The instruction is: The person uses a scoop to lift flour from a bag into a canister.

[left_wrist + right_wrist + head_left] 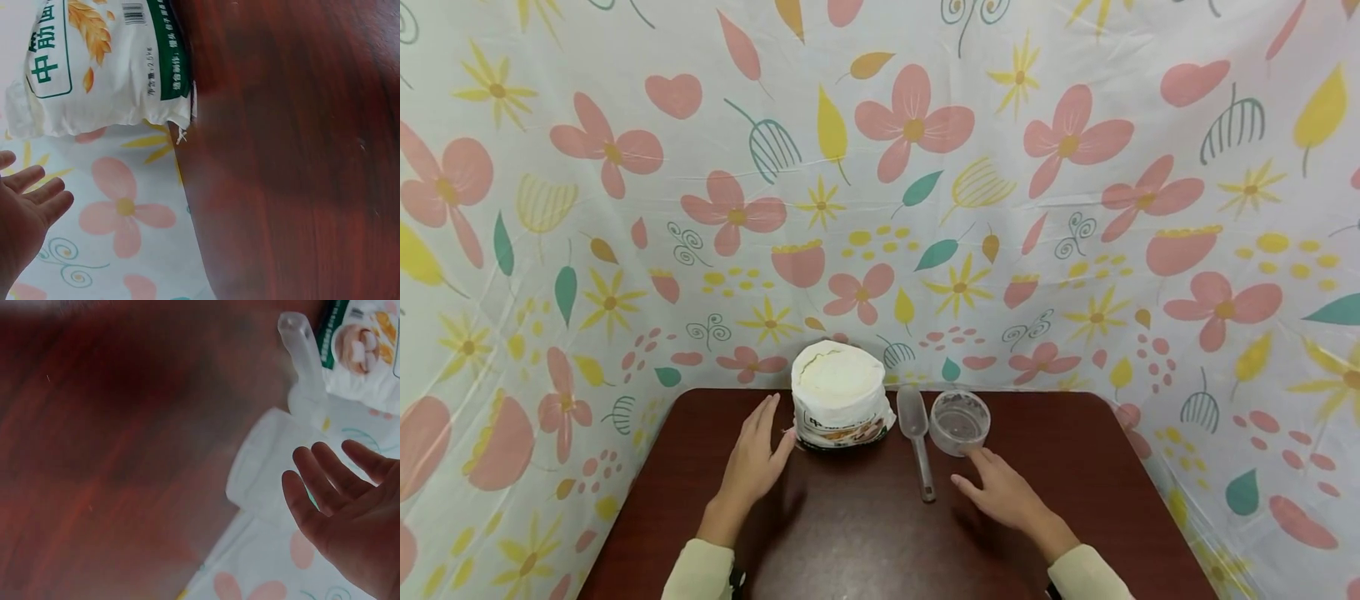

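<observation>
cream sleeve point(700, 571) at the left, and out of it the left hand point(752, 462), fingers extended and grasping nothing, slanting forward. just to its right stands the white bag point(838, 408), printed with wheat, upright near the far edge of the tabletop point(865, 533); the thumb comes close up to its side, though whether they touch i cannot tell. next, just beside the bag, lies the clear scoop point(913, 412), its long axis running away from the person, bowl at the far end, handle pointing back and slightly right. close by the bowl, on its right, sits the round clear cup point(947, 440). last, the right hand point(1006, 498), loosely spread and empty: the cup is ahead of it and a little left, fingertips at the near wall, contact unclear. of the 2 hands, the right is nearer both cup and scoop handle, the left nearer the bag.
</observation>
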A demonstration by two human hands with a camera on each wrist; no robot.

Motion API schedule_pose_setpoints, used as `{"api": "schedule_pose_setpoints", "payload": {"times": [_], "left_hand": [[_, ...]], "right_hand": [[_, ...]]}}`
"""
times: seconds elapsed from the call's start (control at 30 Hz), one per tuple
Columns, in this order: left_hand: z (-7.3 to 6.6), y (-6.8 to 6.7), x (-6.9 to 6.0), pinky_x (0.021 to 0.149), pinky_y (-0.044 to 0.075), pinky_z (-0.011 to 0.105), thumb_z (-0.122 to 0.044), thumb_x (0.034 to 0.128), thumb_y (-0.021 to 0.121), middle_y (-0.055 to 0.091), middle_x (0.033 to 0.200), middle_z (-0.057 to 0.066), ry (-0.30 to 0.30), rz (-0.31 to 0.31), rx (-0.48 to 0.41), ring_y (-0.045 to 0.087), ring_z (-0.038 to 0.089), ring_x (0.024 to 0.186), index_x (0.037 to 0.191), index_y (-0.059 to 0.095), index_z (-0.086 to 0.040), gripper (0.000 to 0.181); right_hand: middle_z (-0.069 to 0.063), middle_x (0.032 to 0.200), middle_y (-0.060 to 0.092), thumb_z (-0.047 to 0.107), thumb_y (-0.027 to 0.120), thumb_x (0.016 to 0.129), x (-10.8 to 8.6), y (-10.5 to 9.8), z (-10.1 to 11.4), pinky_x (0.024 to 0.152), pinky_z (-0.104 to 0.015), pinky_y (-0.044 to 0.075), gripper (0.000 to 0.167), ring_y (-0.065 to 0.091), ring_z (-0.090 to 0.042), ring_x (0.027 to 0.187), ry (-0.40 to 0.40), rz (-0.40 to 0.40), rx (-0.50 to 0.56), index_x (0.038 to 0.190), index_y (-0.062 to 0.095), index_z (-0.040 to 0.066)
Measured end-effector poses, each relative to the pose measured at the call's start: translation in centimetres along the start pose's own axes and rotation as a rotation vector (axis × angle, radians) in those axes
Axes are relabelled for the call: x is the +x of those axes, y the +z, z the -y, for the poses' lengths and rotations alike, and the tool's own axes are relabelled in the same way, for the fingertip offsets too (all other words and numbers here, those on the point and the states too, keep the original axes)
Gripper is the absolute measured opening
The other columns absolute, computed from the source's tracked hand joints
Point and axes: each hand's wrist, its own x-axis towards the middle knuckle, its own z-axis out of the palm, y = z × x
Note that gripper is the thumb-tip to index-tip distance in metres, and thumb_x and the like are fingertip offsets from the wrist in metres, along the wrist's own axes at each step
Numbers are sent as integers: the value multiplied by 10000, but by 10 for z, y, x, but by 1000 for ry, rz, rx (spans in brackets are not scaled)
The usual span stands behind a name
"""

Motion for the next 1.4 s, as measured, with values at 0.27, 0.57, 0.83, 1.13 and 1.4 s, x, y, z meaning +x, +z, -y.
{"api": "schedule_pose_setpoints", "payload": {"times": [0.27, 0.57, 0.83, 1.13, 1.4], "left_hand": [[-8, 1, 10, 1122, 436, 634, -358, 1058, 592, 461, 1570, 195, -33, -39, -168, 450, 381, 1442, 1588, 389, -102, 622], [-15, 3, 28, 1011, 541, 604, -238, 1070, 583, 583, 1452, 181, -126, -133, -398, 582, 375, 1302, 1489, 509, -66, 459], [-21, -1, 41, 950, 602, 403, -283, 1085, 549, 638, 1403, 139, -354, -134, -592, 640, 323, 1245, 1456, 547, -82, 421], [-27, 0, 58, 769, 597, 161, -228, 1066, 585, 621, 1295, 225, -542, -133, -774, 640, 383, 1153, 1403, 595, -34, 390], [-33, 6, 66, 725, 593, 167, -170, 1050, 606, 606, 1258, 222, -573, -125, -773, 639, 353, 1093, 1392, 605, -6, 379]], "right_hand": [[-161, 1486, 543, 533, 615, 1007, 9, 27, -4, 1053, -577, 505, 725, 563, -348, 1332, 11, 38, 198, 1530, 469, 52], [-189, 1383, 612, 343, 693, 1001, 18, 46, -1, 947, -511, 574, 659, 664, -330, 1171, 74, -38, 325, 1530, 451, 33], [-201, 1358, 619, 284, 712, 993, 23, 55, 3, 842, -430, 593, 640, 671, -312, 1137, 135, -43, 405, 1520, 459, 22], [-211, 1351, 617, 279, 707, 992, 31, 58, 8, 768, -367, 572, 638, 660, -306, 1117, 171, -67, 441, 1502, 472, -24], [-242, 1276, 618, 267, 734, 969, 43, 62, 19, 703, -357, 577, 664, 678, -234, 944, 162, -76, 449, 1454, 463, -97]]}}
